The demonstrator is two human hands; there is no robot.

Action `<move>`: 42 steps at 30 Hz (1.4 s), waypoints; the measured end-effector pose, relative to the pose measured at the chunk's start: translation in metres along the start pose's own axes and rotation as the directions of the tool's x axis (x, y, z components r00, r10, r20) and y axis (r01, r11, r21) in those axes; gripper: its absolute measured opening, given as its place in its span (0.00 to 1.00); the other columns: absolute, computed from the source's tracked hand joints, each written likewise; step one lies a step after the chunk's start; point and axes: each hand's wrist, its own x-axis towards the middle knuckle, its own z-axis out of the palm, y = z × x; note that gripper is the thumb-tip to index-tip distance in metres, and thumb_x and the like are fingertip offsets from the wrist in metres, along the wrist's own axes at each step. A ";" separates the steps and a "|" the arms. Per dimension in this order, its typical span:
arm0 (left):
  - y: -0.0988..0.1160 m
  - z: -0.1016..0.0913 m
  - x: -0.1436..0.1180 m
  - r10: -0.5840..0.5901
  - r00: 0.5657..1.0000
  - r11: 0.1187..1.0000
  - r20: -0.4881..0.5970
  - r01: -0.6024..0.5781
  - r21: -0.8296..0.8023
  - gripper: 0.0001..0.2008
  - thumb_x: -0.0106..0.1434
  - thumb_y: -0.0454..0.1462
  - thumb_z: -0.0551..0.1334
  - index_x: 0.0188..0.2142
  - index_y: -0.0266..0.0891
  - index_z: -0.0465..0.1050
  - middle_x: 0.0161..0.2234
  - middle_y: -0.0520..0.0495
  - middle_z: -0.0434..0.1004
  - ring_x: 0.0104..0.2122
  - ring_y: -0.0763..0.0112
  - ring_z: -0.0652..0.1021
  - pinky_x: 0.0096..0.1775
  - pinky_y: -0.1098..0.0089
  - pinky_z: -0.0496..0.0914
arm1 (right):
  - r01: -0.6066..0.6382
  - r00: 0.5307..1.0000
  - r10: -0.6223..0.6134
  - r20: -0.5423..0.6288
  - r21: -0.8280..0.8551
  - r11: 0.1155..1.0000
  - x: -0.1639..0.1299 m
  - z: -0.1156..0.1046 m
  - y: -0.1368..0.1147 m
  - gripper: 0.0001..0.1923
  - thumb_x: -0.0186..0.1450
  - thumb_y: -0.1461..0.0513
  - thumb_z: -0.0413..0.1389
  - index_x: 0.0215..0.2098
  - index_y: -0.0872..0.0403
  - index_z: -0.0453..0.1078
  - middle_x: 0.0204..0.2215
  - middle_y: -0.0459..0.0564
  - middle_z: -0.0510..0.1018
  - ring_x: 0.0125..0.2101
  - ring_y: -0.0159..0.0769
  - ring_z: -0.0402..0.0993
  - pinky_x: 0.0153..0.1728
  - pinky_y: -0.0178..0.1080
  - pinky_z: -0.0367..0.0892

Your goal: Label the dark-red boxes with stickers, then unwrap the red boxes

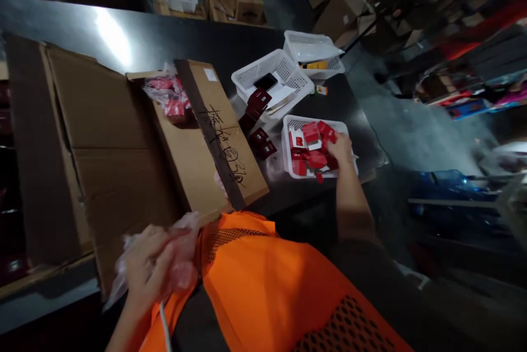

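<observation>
Cardboard first: big brown corrugated carton lies flaps-open on the dark glossy steel table, with a crinkly clear bag of red packets inside it. Step in hand looks like emptying bagged packets into the white perforated plastic basket right of the carton: right hand is down among small glossy red packets there, fingers curled (grip unclear). Left hand is closed on thin crumpled clear plastic wrap near the orange mesh vest; next move likely needs that wrap discarded.
</observation>
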 end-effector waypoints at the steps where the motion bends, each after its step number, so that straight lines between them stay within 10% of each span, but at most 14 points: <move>1: 0.003 0.001 0.002 0.026 1.000 1.000 0.006 -0.026 -0.007 0.10 0.65 0.44 0.62 0.40 0.50 0.83 0.31 0.51 0.82 0.31 0.61 0.80 0.29 0.63 0.74 | 0.024 1.000 -0.024 0.005 0.008 1.000 -0.003 0.003 -0.007 0.24 0.54 0.71 0.54 0.48 0.70 0.76 0.46 0.70 0.77 0.51 0.54 0.74 0.58 0.55 0.66; 6: 0.015 0.009 0.004 -0.009 1.000 0.999 0.014 0.010 -0.037 0.19 0.65 0.34 0.64 0.54 0.49 0.78 0.49 0.45 0.84 0.42 0.64 0.84 0.40 0.66 0.79 | 0.421 0.907 -0.414 -0.079 0.218 0.880 -0.055 0.034 -0.110 0.26 0.63 0.66 0.53 0.60 0.57 0.68 0.59 0.62 0.69 0.63 0.49 0.63 0.66 0.55 0.56; 10: 0.021 0.012 0.005 0.033 0.998 0.987 0.057 -0.024 -0.157 0.17 0.67 0.35 0.61 0.52 0.51 0.80 0.50 0.42 0.83 0.43 0.63 0.84 0.40 0.66 0.78 | 0.719 0.530 -0.848 0.029 0.515 0.467 -0.126 0.092 -0.242 0.21 0.66 0.63 0.53 0.57 0.55 0.69 0.55 0.60 0.71 0.59 0.46 0.67 0.63 0.49 0.62; 12: 0.021 0.008 0.002 0.033 0.998 0.980 0.060 -0.020 -0.199 0.16 0.67 0.37 0.63 0.53 0.51 0.80 0.38 0.46 0.87 0.34 0.66 0.84 0.34 0.69 0.77 | 0.717 0.390 -0.879 0.273 0.510 0.476 -0.150 0.128 -0.306 0.26 0.65 0.64 0.54 0.62 0.57 0.64 0.58 0.61 0.69 0.61 0.45 0.64 0.64 0.46 0.62; 19: 0.006 -0.018 -0.028 -0.281 0.958 0.939 -0.058 0.262 -0.222 0.27 0.66 0.58 0.56 0.48 0.45 0.83 0.37 0.43 0.87 0.32 0.58 0.84 0.34 0.64 0.77 | 0.705 0.414 -0.709 0.572 0.291 0.647 -0.157 0.209 -0.434 0.38 0.60 0.64 0.59 0.66 0.68 0.55 0.62 0.73 0.64 0.64 0.59 0.58 0.65 0.61 0.53; 23: 0.000 -0.030 -0.026 -0.382 0.924 0.916 -0.039 0.372 -0.150 0.24 0.64 0.54 0.61 0.48 0.42 0.83 0.36 0.45 0.87 0.29 0.62 0.83 0.32 0.67 0.76 | 0.722 0.350 -0.708 0.614 0.305 0.621 -0.165 0.205 -0.435 0.30 0.57 0.64 0.63 0.56 0.68 0.67 0.57 0.71 0.68 0.57 0.54 0.66 0.63 0.55 0.57; 27: 0.000 -0.038 -0.005 -0.375 0.921 0.926 -0.102 0.378 0.013 0.18 0.63 0.47 0.65 0.49 0.43 0.81 0.38 0.46 0.86 0.32 0.64 0.83 0.36 0.67 0.77 | 0.722 0.132 -0.774 0.620 0.475 0.503 -0.181 0.170 -0.401 0.27 0.48 0.63 0.70 0.47 0.61 0.74 0.50 0.60 0.73 0.48 0.46 0.71 0.54 0.45 0.67; 31: 0.006 -0.029 0.026 -0.270 0.943 0.922 -0.194 0.311 0.230 0.39 0.56 0.53 0.70 0.62 0.39 0.67 0.58 0.35 0.76 0.53 0.49 0.79 0.50 0.56 0.76 | 0.519 0.025 -0.812 0.583 0.686 0.509 -0.211 0.106 -0.341 0.37 0.45 0.57 0.73 0.51 0.56 0.71 0.43 0.51 0.76 0.43 0.42 0.73 0.48 0.44 0.72; 36: 0.022 0.011 0.034 -0.338 0.939 0.890 -0.063 0.341 0.302 0.51 0.46 0.50 0.75 0.66 0.37 0.61 0.54 0.31 0.78 0.49 0.42 0.80 0.46 0.54 0.76 | -0.356 0.124 -0.708 0.695 0.697 0.622 -0.248 0.030 -0.261 0.39 0.52 0.45 0.69 0.56 0.50 0.65 0.43 0.50 0.76 0.34 0.37 0.76 0.35 0.40 0.74; 40: 0.022 0.036 0.018 -0.420 0.894 0.907 -0.159 0.421 -0.031 0.36 0.52 0.48 0.69 0.58 0.39 0.67 0.47 0.39 0.81 0.43 0.52 0.82 0.45 0.56 0.77 | -0.317 0.412 -0.702 0.581 0.813 0.487 -0.266 0.007 -0.220 0.33 0.60 0.41 0.62 0.57 0.47 0.68 0.57 0.55 0.67 0.46 0.41 0.74 0.44 0.43 0.75; 42: 0.020 0.044 0.014 -0.370 0.906 0.920 -0.207 0.325 -0.220 0.37 0.56 0.52 0.65 0.61 0.40 0.63 0.52 0.38 0.79 0.47 0.53 0.81 0.49 0.55 0.77 | -0.345 0.477 -0.700 0.531 0.846 0.406 -0.275 0.005 -0.209 0.40 0.57 0.41 0.65 0.62 0.44 0.64 0.64 0.54 0.61 0.58 0.46 0.69 0.54 0.45 0.72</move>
